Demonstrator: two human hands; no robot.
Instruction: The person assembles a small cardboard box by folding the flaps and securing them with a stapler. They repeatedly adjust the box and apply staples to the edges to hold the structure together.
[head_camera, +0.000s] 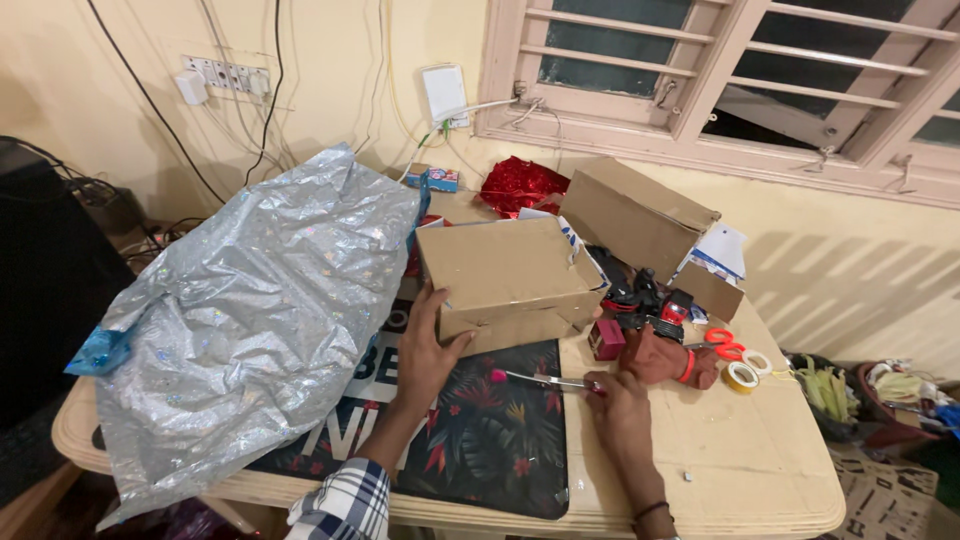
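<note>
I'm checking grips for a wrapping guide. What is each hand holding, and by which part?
The left hand presses the cardboard box at its near left corner. The right hand holds the scissors at the handle end.

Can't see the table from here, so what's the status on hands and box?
Left hand flat against the cardboard box, no grip closed. Right hand holds scissors on the dark floral mat. Silver wrapping sheet heaped left of box.

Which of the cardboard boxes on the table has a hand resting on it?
The front cardboard box, at the table's middle: the left hand presses its left side. The box behind, nearer the window, is untouched.
</note>
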